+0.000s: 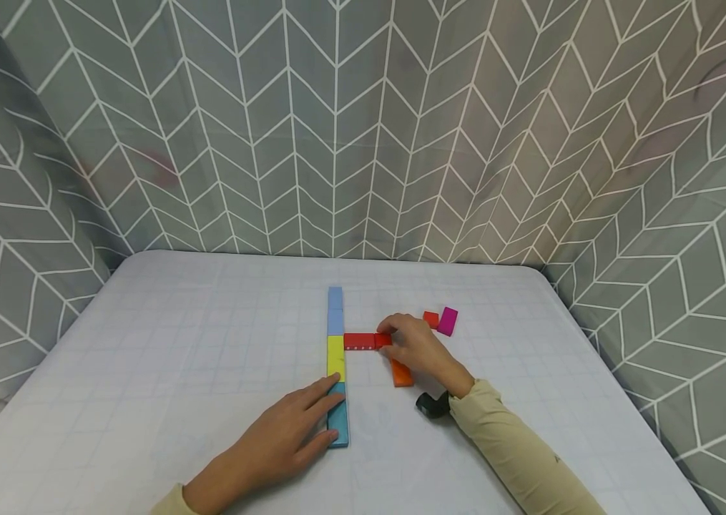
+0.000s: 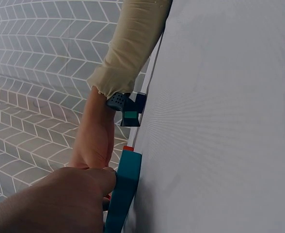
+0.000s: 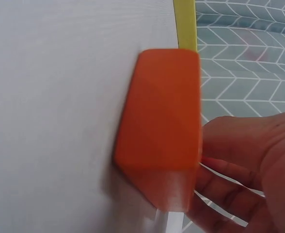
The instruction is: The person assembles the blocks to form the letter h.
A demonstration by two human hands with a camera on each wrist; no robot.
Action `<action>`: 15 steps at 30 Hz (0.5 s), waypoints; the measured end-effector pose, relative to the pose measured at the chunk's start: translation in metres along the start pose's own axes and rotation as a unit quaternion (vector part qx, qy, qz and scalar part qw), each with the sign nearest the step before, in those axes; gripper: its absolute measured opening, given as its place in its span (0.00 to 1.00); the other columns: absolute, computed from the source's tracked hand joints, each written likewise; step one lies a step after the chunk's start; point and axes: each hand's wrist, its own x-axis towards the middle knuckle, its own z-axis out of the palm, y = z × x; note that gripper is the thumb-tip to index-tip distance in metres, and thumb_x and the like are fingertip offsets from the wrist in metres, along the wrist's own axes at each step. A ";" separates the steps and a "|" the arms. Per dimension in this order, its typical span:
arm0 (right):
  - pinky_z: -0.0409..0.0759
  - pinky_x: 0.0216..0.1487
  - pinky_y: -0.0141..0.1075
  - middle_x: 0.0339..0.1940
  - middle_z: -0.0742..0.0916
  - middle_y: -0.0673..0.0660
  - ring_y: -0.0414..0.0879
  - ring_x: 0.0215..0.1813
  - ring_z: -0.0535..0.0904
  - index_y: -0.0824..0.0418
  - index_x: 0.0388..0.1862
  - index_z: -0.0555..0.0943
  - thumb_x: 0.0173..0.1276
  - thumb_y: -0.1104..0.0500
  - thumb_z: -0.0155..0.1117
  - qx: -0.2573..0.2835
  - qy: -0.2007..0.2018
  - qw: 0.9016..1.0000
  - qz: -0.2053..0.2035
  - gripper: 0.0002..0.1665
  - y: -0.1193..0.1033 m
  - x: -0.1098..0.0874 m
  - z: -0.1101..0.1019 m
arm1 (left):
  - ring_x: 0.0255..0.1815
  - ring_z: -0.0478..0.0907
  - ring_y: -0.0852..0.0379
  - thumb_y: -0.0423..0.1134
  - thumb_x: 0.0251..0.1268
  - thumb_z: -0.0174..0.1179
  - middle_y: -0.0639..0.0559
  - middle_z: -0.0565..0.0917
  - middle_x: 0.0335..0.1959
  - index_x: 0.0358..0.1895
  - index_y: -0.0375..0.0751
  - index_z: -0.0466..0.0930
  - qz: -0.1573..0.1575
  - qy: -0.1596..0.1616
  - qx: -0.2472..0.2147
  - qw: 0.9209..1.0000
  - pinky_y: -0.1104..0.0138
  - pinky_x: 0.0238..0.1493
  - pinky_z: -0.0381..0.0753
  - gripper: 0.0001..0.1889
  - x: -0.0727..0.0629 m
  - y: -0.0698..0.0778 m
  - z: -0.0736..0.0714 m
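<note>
Blocks stand end to end in a column: light blue at the far end, yellow in the middle, a teal block nearest. My left hand lies over the teal block, fingers extended on it and the thumb at its side. A dotted red block branches right from the column beside the yellow one. At its right end my right hand pinches a small red block, partly covered by the fingers. Just below that hand lies an orange block, seen close up in the right wrist view.
A small orange-red block and a magenta block lie beyond the right hand. A dark wrist camera sits by the right cuff. The white-covered table meets a grey chevron curtain at the back.
</note>
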 end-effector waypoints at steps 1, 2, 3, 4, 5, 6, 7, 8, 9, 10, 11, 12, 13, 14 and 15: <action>0.82 0.60 0.48 0.52 0.86 0.54 0.51 0.55 0.79 0.60 0.54 0.85 0.63 0.64 0.79 -0.001 0.000 1.000 0.001 0.20 0.000 0.000 0.000 | 0.77 0.65 0.53 0.63 0.79 0.52 0.55 0.60 0.82 0.78 0.52 0.69 0.000 0.000 0.001 1.000 0.51 0.67 0.75 0.33 0.000 0.000 0.000; 0.82 0.60 0.48 0.52 0.86 0.54 0.51 0.55 0.79 0.60 0.54 0.85 0.63 0.64 0.79 -0.002 0.000 1.000 0.002 0.20 0.000 0.000 0.001 | 0.77 0.65 0.53 0.63 0.79 0.52 0.55 0.60 0.82 0.78 0.52 0.69 0.001 0.001 0.001 1.000 0.51 0.68 0.75 0.33 0.000 0.000 0.000; 0.82 0.60 0.48 0.52 0.86 0.54 0.51 0.55 0.79 0.60 0.54 0.85 0.63 0.64 0.79 -0.002 0.000 1.000 0.004 0.20 0.001 0.000 0.001 | 0.77 0.65 0.53 0.63 0.79 0.52 0.55 0.60 0.82 0.78 0.52 0.69 0.002 0.002 0.002 1.000 0.51 0.67 0.75 0.33 0.000 0.000 0.000; 0.82 0.60 0.48 0.52 0.86 0.54 0.51 0.55 0.79 0.60 0.54 0.85 0.63 0.64 0.79 -0.003 -0.001 1.000 0.006 0.20 0.001 0.000 0.002 | 0.77 0.65 0.53 0.63 0.79 0.52 0.55 0.60 0.82 0.78 0.52 0.69 0.003 0.002 0.003 1.000 0.51 0.67 0.75 0.33 0.000 0.000 0.000; 0.82 0.60 0.48 0.52 0.86 0.53 0.51 0.55 0.79 0.60 0.54 0.85 0.63 0.64 0.79 -0.002 0.000 1.000 0.009 0.20 0.000 0.000 0.002 | 0.77 0.65 0.53 0.63 0.79 0.51 0.55 0.60 0.82 0.78 0.51 0.69 0.004 0.003 0.003 1.000 0.51 0.67 0.75 0.33 0.000 0.000 0.000; 0.82 0.60 0.48 0.52 0.86 0.53 0.51 0.55 0.79 0.60 0.54 0.85 0.63 0.64 0.79 -0.002 -0.001 1.000 0.011 0.20 0.000 0.000 0.002 | 0.77 0.65 0.53 0.63 0.79 0.51 0.55 0.60 0.82 0.78 0.51 0.69 0.004 0.004 0.003 1.000 0.51 0.67 0.75 0.33 0.000 0.000 -0.001; 0.81 0.60 0.48 0.52 0.86 0.54 0.51 0.56 0.79 0.60 0.54 0.85 0.63 0.64 0.79 -0.002 -0.001 1.000 0.012 0.21 0.000 0.000 0.002 | 0.77 0.65 0.53 0.63 0.79 0.52 0.55 0.60 0.82 0.78 0.51 0.69 0.005 0.005 0.003 1.000 0.51 0.67 0.75 0.33 0.000 0.000 -0.001; 0.81 0.60 0.48 0.53 0.86 0.54 0.51 0.56 0.79 0.60 0.54 0.85 0.63 0.64 0.79 -0.002 -0.003 1.000 0.013 0.21 -0.001 0.000 0.001 | 0.77 0.65 0.53 0.62 0.79 0.52 0.55 0.60 0.82 0.78 0.51 0.69 0.006 0.005 0.002 1.000 0.51 0.67 0.75 0.33 0.000 0.000 -0.001; 0.81 0.61 0.47 0.53 0.86 0.54 0.51 0.56 0.79 0.60 0.54 0.84 0.63 0.64 0.79 -0.004 -0.004 1.000 0.013 0.21 -0.001 0.000 0.001 | 0.77 0.65 0.53 0.62 0.79 0.52 0.55 0.60 0.82 0.78 0.51 0.69 0.006 0.005 0.002 1.000 0.51 0.67 0.75 0.33 0.000 0.000 -0.001; 0.82 0.60 0.47 0.53 0.85 0.54 0.51 0.56 0.79 0.60 0.54 0.84 0.63 0.63 0.79 -0.006 -0.005 1.000 0.012 0.21 -0.001 0.000 0.000 | 0.77 0.65 0.53 0.62 0.79 0.52 0.55 0.60 0.82 0.78 0.51 0.69 0.005 0.005 0.001 1.000 0.51 0.67 0.75 0.32 0.000 0.000 -0.001; 0.82 0.60 0.47 0.53 0.85 0.54 0.51 0.56 0.79 0.60 0.55 0.84 0.63 0.63 0.79 -0.007 -0.006 1.000 0.013 0.22 -0.002 0.000 -0.001 | 0.77 0.65 0.53 0.62 0.79 0.52 0.55 0.60 0.82 0.78 0.51 0.69 0.005 0.005 0.001 1.000 0.51 0.67 0.75 0.32 0.000 0.001 -0.001; 0.82 0.60 0.47 0.53 0.85 0.54 0.51 0.56 0.79 0.60 0.55 0.84 0.63 0.62 0.79 -0.007 -0.006 1.000 0.013 0.22 -0.002 -0.001 -0.002 | 0.77 0.65 0.53 0.62 0.79 0.53 0.55 0.60 0.82 0.78 0.51 0.69 0.003 0.004 0.000 1.000 0.51 0.67 0.75 0.32 0.000 0.001 -0.001; 0.82 0.60 0.47 0.54 0.85 0.54 0.51 0.57 0.79 0.60 0.56 0.84 0.64 0.62 0.79 -0.007 -0.004 1.000 0.013 0.22 -0.003 -0.001 -0.004 | 0.76 0.65 0.53 0.62 0.79 0.53 0.55 0.60 0.82 0.78 0.52 0.69 0.002 0.003 0.000 1.000 0.51 0.67 0.76 0.32 0.000 0.001 -0.001; 0.82 0.60 0.47 0.54 0.85 0.54 0.51 0.57 0.79 0.60 0.56 0.84 0.64 0.62 0.78 -0.006 -0.003 1.000 0.014 0.22 -0.003 -0.001 -0.005 | 0.76 0.65 0.53 0.62 0.78 0.53 0.55 0.60 0.82 0.78 0.52 0.69 0.000 0.001 0.001 1.000 0.51 0.67 0.76 0.33 0.000 0.001 -0.001; 0.82 0.60 0.48 0.54 0.85 0.54 0.52 0.58 0.79 0.59 0.57 0.84 0.65 0.62 0.78 -0.004 0.000 1.000 0.015 0.22 -0.002 -0.001 -0.008 | 0.76 0.66 0.54 0.63 0.78 0.53 0.56 0.60 0.82 0.79 0.52 0.69 -0.002 -0.001 0.002 1.000 0.51 0.66 0.76 0.33 0.001 0.001 -0.001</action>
